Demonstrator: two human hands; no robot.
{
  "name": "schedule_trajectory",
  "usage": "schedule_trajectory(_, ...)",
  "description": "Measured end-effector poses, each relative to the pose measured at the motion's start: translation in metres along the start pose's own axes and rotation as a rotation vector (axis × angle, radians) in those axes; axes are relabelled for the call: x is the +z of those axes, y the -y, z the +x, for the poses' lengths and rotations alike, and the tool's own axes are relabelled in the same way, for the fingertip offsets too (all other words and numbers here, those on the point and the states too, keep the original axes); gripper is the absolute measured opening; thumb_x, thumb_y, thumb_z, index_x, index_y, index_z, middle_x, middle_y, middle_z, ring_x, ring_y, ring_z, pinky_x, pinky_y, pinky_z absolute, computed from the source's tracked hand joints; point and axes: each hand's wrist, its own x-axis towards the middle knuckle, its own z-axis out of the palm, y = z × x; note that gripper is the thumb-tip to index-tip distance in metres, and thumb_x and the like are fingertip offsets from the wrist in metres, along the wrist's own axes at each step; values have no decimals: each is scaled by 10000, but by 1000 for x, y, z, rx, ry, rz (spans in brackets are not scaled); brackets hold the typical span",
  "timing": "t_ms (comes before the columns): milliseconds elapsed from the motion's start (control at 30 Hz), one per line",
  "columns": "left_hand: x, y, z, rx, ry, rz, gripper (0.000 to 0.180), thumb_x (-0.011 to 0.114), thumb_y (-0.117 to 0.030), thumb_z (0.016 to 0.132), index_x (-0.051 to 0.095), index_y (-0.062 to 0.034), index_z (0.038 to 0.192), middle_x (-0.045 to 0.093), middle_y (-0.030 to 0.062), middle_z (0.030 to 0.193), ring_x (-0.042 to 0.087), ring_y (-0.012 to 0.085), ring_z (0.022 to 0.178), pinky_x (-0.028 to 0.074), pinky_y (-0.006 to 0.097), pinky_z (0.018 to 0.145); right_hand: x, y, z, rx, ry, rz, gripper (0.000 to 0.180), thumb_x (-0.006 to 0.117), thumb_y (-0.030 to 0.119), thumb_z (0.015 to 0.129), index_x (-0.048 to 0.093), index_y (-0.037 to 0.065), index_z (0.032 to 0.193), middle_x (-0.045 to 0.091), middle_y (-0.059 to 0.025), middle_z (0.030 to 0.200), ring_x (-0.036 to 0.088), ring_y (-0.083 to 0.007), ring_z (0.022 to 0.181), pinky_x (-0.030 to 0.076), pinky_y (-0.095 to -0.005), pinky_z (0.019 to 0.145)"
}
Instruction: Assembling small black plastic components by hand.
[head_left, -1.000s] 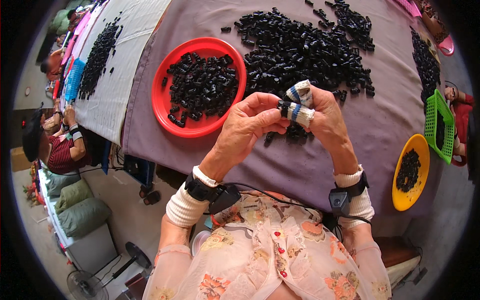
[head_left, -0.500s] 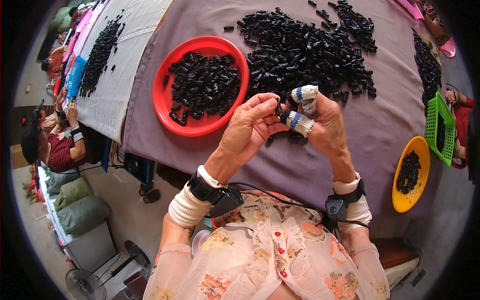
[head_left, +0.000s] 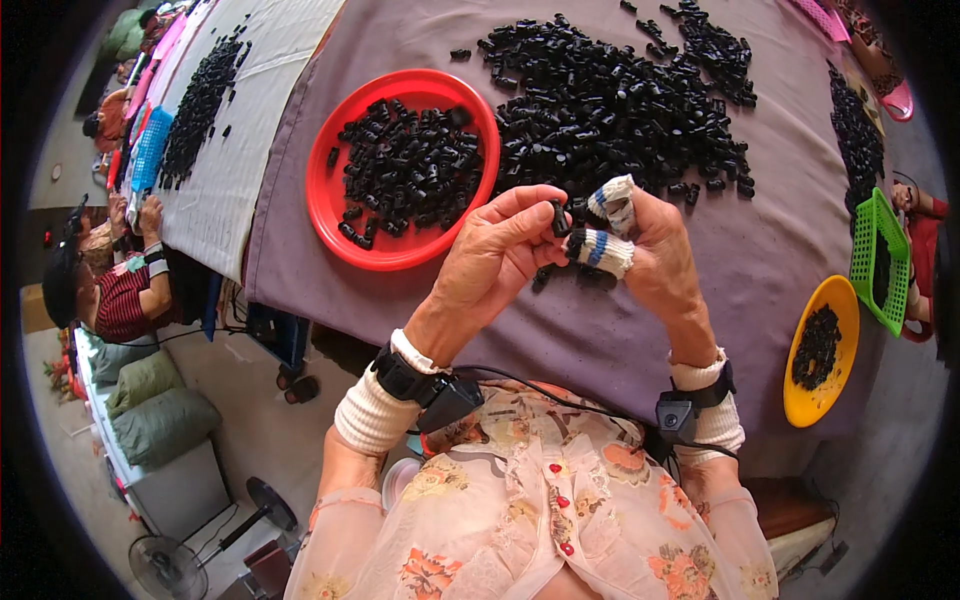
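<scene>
Between the thumb and fingers of my left hand (head_left: 485,255) is a small black cylindrical plastic part (head_left: 560,219), held upright-tilted. My right hand (head_left: 660,250) is close beside it, with white knit finger sleeves (head_left: 604,252) striped in blue on its digits. Its fingers are curled inward, and whatever lies within them is hidden. Beyond both hands spreads a big pile of similar black parts (head_left: 620,110) on the mauve cloth (head_left: 480,330). To the left of my hands, a round red tray (head_left: 322,215) contains many more of these parts.
A yellow dish (head_left: 800,400) with small black pieces sits at the right edge, near a green basket (head_left: 868,235). At left, another person's hand (head_left: 150,215) is by a pale cloth-covered table (head_left: 235,180) with a blue basket (head_left: 152,145). A fan (head_left: 168,568) stands lower left.
The black part in my left fingertips has turned and shows more plainly. My right hand's sleeved fingers have shifted slightly right, away from it.
</scene>
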Motion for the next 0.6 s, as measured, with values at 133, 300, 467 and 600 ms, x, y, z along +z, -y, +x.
schedule_trajectory(133,2,0,0,-8,22,-16,188,532,-82,875,552,12,1037,610,73,887,594,137,753,512,294,686,-4,-2,4,43,105,-83,351,753,279,655,563,12,778,535,-21,624,443,-94,553,385,-270,511)
schedule_trajectory(300,5,-4,0,2,86,12,181,529,-80,877,555,13,1031,603,72,923,587,135,805,501,291,735,-4,6,9,56,220,-104,374,758,312,630,577,20,776,523,-33,597,448,-105,546,381,-276,505)
schedule_trajectory(467,7,-6,0,-10,132,23,191,530,-84,877,553,14,1040,597,83,966,576,137,871,482,285,799,-5,8,13,52,258,-103,361,754,306,638,579,21,775,514,-33,587,443,-108,535,381,-274,498)
schedule_trajectory(600,8,-7,-1,-6,112,62,193,539,-89,874,558,15,1035,600,79,961,578,133,862,484,284,793,-6,9,14,49,292,-112,340,745,289,645,573,21,764,505,-29,573,438,-101,524,379,-273,486)
